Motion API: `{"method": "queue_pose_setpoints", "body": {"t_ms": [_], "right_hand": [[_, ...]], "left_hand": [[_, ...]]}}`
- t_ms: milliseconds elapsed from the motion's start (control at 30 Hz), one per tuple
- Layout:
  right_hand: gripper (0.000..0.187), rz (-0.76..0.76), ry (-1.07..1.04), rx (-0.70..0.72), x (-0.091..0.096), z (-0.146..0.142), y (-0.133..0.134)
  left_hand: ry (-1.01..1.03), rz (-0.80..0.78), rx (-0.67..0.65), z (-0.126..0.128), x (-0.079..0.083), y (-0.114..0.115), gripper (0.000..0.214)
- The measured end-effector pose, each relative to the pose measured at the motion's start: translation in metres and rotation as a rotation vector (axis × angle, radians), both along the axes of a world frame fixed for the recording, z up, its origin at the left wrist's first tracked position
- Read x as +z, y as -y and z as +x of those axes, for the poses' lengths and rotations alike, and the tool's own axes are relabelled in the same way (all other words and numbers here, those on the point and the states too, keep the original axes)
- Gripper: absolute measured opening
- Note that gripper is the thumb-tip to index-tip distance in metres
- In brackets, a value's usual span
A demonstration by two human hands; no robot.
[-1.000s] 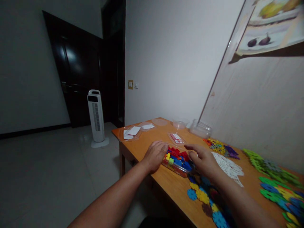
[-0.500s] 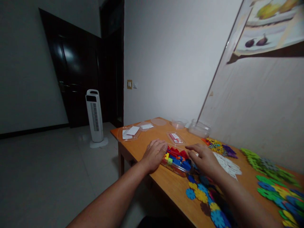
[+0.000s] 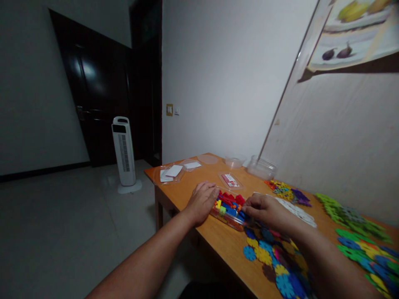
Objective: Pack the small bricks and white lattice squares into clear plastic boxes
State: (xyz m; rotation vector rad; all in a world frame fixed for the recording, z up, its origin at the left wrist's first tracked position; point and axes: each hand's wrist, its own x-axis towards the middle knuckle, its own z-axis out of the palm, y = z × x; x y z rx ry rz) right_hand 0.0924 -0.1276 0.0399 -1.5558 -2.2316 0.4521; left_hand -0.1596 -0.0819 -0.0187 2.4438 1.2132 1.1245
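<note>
A clear plastic box (image 3: 229, 219) full of small red, blue and yellow building blocks (image 3: 229, 203) lies on the wooden table (image 3: 224, 245). My left hand (image 3: 202, 200) rests against the box's left end, fingers curved round its edge. My right hand (image 3: 264, 209) is at the box's right end, its fingertips pinched together down among the blocks. What the fingers grip is too small to name.
Flat snowflake-shaped plastic pieces (image 3: 271, 259) in many colours lie near me; green ones (image 3: 349, 218) lie by the wall. A white piece cluster (image 3: 299, 211), clear lids and tubs (image 3: 262, 168) and white cards (image 3: 173, 171) sit further back. A tower fan (image 3: 123, 151) stands on the floor.
My right hand has dropped from hovering above the box's right end and closed its fingers among the blocks. The left hand stays at the left end.
</note>
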Motion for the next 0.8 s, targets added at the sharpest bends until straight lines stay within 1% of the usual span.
{"method": "queue_pose_setpoints", "body": {"t_ms": [67,167,233,333,433,533,633,733,800], "right_hand": [[0.033,0.081,-0.011,-0.041,-0.004,0.003,-0.004],[0.035,0.259,0.018,-0.146,-0.011,0.006,-0.011],[0.037,0.314,0.061,-0.169,-0.016,0.006,-0.015],[0.035,0.313,0.088,-0.155,-0.024,0.005,-0.019],[0.03,0.291,0.048,-0.158,-0.027,0.002,-0.023],[0.025,0.266,-0.006,-0.163,-0.026,0.0,-0.024],[0.021,0.261,-0.006,-0.179,-0.025,-0.003,-0.023],[0.02,0.294,0.023,-0.217,-0.024,-0.006,-0.022],[0.02,0.315,0.04,-0.214,-0.023,-0.007,-0.022]], "left_hand": [[0.036,-0.011,0.012,-0.001,-0.001,0.0,0.063],[0.078,-0.038,0.013,-0.001,-0.001,-0.001,0.063],[0.07,-0.058,0.009,-0.001,-0.001,-0.001,0.064],[0.046,-0.084,0.017,-0.001,0.0,-0.002,0.067],[0.049,-0.078,0.025,0.0,0.001,-0.002,0.068],[0.044,-0.058,0.002,0.0,0.003,-0.001,0.069],[0.036,-0.055,-0.022,0.0,0.004,0.0,0.069],[0.041,-0.068,-0.004,-0.001,0.003,-0.001,0.069],[0.047,-0.085,0.013,-0.001,0.001,-0.003,0.069]]}}
